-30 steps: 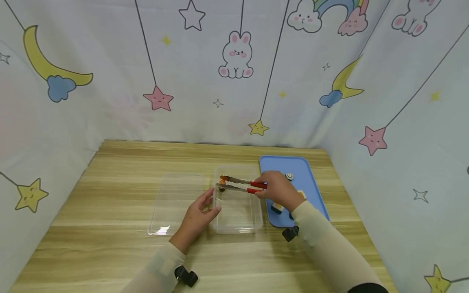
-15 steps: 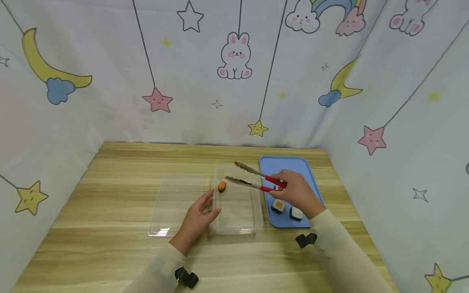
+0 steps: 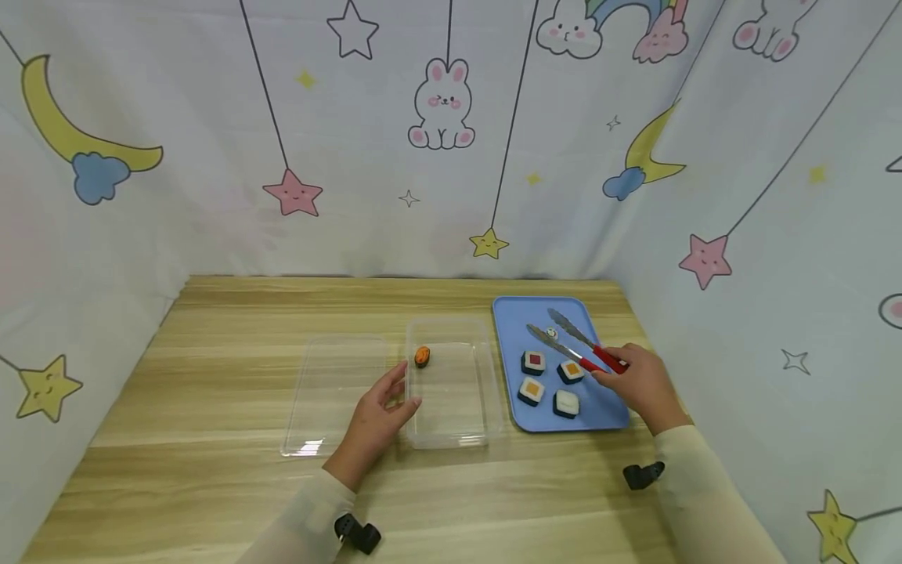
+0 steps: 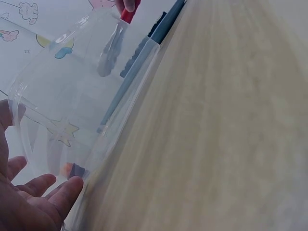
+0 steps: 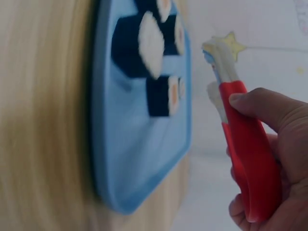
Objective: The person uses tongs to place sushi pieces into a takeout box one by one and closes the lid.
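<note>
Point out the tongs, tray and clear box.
Tongs point(image 5: 255, 159): right wrist view, on the red handle.
Tray point(image 3: 602, 406): head view, on bare surface beside the white-topped piece point(image 3: 566, 400).
Clear box point(image 3: 451, 395): head view, on its bare floor.

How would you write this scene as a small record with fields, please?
Left grip: at left wall of clear container
Right grip: holds red-handled tongs, tips apart, over blue tray
In container: one orange-topped piece
On tray: four square sushi-like pieces, one small round piece
Left of container: clear lid
</note>
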Demonstrator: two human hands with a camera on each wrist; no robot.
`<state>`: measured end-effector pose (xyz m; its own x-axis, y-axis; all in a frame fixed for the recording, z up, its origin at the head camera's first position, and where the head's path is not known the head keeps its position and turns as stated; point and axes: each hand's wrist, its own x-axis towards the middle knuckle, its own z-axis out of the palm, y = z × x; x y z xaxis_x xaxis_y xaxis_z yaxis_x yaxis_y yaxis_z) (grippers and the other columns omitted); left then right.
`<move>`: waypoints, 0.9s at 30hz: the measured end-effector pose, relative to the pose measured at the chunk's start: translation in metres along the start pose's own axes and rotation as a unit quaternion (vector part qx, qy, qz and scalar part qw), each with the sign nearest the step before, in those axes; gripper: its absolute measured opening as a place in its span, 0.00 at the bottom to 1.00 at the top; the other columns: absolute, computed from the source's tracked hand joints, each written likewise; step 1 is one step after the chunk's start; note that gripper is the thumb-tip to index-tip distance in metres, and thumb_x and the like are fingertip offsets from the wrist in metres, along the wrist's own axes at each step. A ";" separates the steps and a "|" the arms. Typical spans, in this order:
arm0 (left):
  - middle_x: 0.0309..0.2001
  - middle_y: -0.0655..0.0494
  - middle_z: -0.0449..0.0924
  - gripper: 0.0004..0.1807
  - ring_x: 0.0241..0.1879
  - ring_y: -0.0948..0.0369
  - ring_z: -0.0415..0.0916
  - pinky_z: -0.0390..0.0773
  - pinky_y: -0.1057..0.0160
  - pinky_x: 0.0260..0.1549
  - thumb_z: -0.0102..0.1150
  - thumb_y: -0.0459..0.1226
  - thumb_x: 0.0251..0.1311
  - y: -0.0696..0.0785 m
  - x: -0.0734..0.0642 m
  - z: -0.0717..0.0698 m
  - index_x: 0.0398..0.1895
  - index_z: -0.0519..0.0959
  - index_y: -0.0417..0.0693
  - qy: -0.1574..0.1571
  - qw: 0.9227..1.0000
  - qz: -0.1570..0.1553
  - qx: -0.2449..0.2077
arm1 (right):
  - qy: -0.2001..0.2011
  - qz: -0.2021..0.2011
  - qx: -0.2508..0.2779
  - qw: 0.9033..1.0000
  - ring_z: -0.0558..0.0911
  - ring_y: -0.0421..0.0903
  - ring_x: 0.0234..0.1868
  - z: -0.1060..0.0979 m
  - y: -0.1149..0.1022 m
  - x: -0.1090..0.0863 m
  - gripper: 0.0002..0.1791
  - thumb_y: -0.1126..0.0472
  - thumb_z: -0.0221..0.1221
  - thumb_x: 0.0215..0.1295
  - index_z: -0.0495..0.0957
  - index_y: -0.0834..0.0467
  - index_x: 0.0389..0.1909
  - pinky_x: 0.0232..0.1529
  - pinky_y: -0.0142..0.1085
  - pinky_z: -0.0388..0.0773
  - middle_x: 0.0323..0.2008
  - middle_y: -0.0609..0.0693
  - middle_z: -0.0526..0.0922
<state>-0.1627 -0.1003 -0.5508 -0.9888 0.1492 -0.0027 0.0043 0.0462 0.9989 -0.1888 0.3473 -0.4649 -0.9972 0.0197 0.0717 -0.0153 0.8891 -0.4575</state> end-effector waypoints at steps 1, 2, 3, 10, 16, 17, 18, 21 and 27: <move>0.77 0.45 0.65 0.39 0.73 0.45 0.66 0.79 0.51 0.61 0.70 0.35 0.66 0.000 0.000 0.000 0.79 0.66 0.48 0.000 1.000 -0.001 0.002 | 0.000 0.010 -0.003 1.000 0.78 0.56 0.40 0.000 0.005 -0.001 0.29 0.53 0.74 0.62 0.83 0.63 0.60 0.38 0.44 0.80 0.44 0.61 0.84; 0.77 0.46 0.65 0.39 0.73 0.45 0.66 0.78 0.50 0.62 0.70 0.35 0.66 0.000 0.000 0.000 0.79 0.66 0.48 0.000 1.000 -0.002 0.003 | -0.002 0.017 -0.007 1.000 0.79 0.56 0.41 0.000 0.009 -0.001 0.29 0.53 0.74 0.62 0.83 0.63 0.60 0.39 0.45 0.80 0.45 0.61 0.84; 0.77 0.46 0.65 0.39 0.73 0.45 0.66 0.78 0.50 0.62 0.70 0.35 0.66 0.000 -0.001 0.000 0.79 0.66 0.48 0.001 1.000 -0.002 0.005 | -0.005 0.024 -0.008 1.000 0.79 0.56 0.41 0.000 0.011 -0.002 0.29 0.53 0.73 0.62 0.83 0.63 0.60 0.40 0.45 0.80 0.45 0.61 0.84; 0.77 0.46 0.65 0.39 0.73 0.45 0.66 0.77 0.47 0.63 0.70 0.35 0.66 0.001 -0.002 0.000 0.79 0.66 0.48 0.004 1.000 -0.005 0.009 | -0.028 0.047 -0.009 0.998 0.77 0.56 0.41 0.004 0.018 -0.002 0.29 0.53 0.74 0.61 0.83 0.65 0.60 0.39 0.44 0.80 0.45 0.61 0.84; 0.77 0.45 0.65 0.39 0.74 0.45 0.65 0.78 0.48 0.62 0.70 0.35 0.66 0.001 -0.001 0.000 0.79 0.65 0.48 0.002 1.000 -0.007 0.005 | -0.027 0.034 -0.024 0.999 0.78 0.55 0.39 0.007 0.019 0.000 0.26 0.55 0.74 0.61 0.85 0.67 0.55 0.41 0.49 0.81 0.40 0.60 0.84; 0.77 0.45 0.65 0.39 0.74 0.45 0.65 0.78 0.47 0.62 0.70 0.35 0.66 0.001 -0.001 0.000 0.79 0.65 0.48 0.003 1.000 -0.007 0.005 | -0.027 0.035 -0.027 0.999 0.78 0.55 0.38 0.008 0.019 0.001 0.26 0.54 0.74 0.61 0.85 0.67 0.55 0.41 0.49 0.81 0.40 0.60 0.84; 0.77 0.45 0.65 0.39 0.74 0.45 0.65 0.78 0.47 0.62 0.70 0.35 0.66 0.002 -0.002 0.000 0.79 0.66 0.48 0.003 1.000 -0.008 0.005 | -0.027 0.035 -0.029 0.999 0.79 0.55 0.38 0.008 0.019 0.001 0.25 0.54 0.74 0.61 0.85 0.67 0.54 0.41 0.49 0.82 0.39 0.59 0.84; 0.77 0.46 0.65 0.38 0.74 0.45 0.66 0.78 0.47 0.62 0.69 0.35 0.66 0.002 -0.002 0.000 0.79 0.66 0.49 0.003 1.000 -0.009 0.006 | -0.024 0.035 -0.032 0.999 0.79 0.54 0.38 0.009 0.020 0.001 0.25 0.55 0.74 0.61 0.86 0.66 0.54 0.40 0.48 0.81 0.39 0.59 0.84; 0.77 0.46 0.65 0.38 0.72 0.45 0.67 0.80 0.48 0.60 0.70 0.35 0.66 0.003 -0.002 0.001 0.79 0.66 0.49 0.004 1.000 -0.011 0.005 | -0.010 0.027 -0.024 0.999 0.78 0.53 0.36 0.009 0.021 0.001 0.23 0.55 0.74 0.61 0.87 0.66 0.52 0.36 0.44 0.79 0.37 0.58 0.85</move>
<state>-0.1605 -0.0998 -0.5476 -0.9899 0.1396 -0.0241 -0.0159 0.0593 0.9981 -0.1904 0.3618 -0.4825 -0.9978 0.0594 0.0296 0.0416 0.9076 -0.4177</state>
